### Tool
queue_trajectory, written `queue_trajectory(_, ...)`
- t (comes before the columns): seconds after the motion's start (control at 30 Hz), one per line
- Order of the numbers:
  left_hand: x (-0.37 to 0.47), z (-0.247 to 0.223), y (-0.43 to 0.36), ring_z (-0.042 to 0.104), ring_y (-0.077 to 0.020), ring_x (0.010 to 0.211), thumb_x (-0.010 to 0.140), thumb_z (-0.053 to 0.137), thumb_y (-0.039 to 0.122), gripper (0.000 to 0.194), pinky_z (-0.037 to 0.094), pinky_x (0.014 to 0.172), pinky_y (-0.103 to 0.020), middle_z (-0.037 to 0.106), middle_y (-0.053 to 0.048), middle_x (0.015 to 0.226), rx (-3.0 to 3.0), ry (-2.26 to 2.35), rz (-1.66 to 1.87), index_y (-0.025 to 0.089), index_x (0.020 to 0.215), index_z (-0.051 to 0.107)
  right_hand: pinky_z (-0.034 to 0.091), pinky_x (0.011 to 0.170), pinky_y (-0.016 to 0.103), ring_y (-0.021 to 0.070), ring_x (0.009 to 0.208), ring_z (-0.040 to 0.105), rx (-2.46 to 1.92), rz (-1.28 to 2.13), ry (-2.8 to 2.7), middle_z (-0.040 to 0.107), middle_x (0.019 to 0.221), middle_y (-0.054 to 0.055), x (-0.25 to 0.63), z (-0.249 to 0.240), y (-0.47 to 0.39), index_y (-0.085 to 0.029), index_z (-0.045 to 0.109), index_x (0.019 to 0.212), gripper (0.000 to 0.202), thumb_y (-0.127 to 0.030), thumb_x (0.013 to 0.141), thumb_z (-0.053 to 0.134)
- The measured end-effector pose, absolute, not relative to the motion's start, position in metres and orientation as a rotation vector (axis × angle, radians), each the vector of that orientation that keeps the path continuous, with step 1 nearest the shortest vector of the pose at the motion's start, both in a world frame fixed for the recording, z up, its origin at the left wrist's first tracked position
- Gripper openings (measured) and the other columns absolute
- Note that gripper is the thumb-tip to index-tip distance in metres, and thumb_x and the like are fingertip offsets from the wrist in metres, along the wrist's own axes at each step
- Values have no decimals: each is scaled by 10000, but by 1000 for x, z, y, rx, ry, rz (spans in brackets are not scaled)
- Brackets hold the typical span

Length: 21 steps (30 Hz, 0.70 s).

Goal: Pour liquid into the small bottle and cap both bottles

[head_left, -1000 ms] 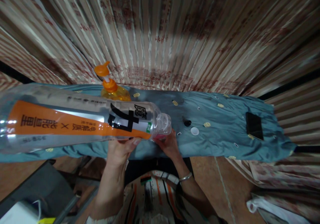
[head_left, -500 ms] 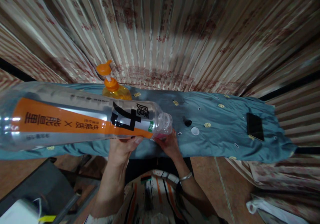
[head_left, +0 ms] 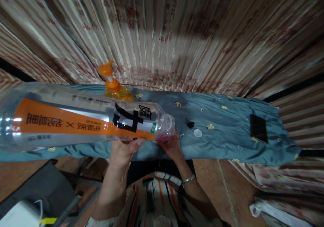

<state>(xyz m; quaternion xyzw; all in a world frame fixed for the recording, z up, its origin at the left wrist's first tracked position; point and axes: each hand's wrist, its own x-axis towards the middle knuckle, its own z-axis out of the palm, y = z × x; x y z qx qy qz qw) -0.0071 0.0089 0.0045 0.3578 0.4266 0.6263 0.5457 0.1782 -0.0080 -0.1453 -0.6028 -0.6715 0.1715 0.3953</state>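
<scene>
A large clear plastic bottle with an orange and silver label lies tilted across the view, its uncapped mouth pointing right. My left hand is closed around its underside, the fingers mostly hidden behind it. Below the bottle's mouth, my right hand grips a pink item, largely covered by the bottle's neck and my fingers; its kind cannot be made out. To the right on the cloth are a small black cap and a white round lid.
A pump bottle with yellow liquid and an orange top stands behind the large bottle. A dark phone lies at the right on the blue-green tablecloth. A pleated curtain hangs behind. A grey stool-like surface is at lower left.
</scene>
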Motion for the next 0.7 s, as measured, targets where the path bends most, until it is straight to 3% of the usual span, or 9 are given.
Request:
queue_trajectory(0.1,-9,3,11,687,-205,598,387,939,408,852,615,572,-336,728,-30,787,847,1008,1485,240,1173,657,421,1080,559,347,1287,546,-1543,435,-1692,636,1320,156,178,-145,-8,-208,570,1328,669,-652,836,663)
queue_trajectory(0.37,-6,6,8,688,-196,590,413,930,380,702,619,579,-327,710,3,735,835,1017,1488,250,1059,689,429,1072,560,351,1294,537,-1538,432,-1690,634,1319,171,178,-146,-8,-185,569,1328,684,-658,841,653)
queue_trajectory(0.7,-5,8,5,690,-201,610,419,937,396,764,620,581,-328,714,-7,751,830,1022,1485,247,1122,679,426,1077,559,354,1307,528,-1546,455,-1704,594,1387,166,178,-144,-8,-197,585,1317,650,-632,842,673)
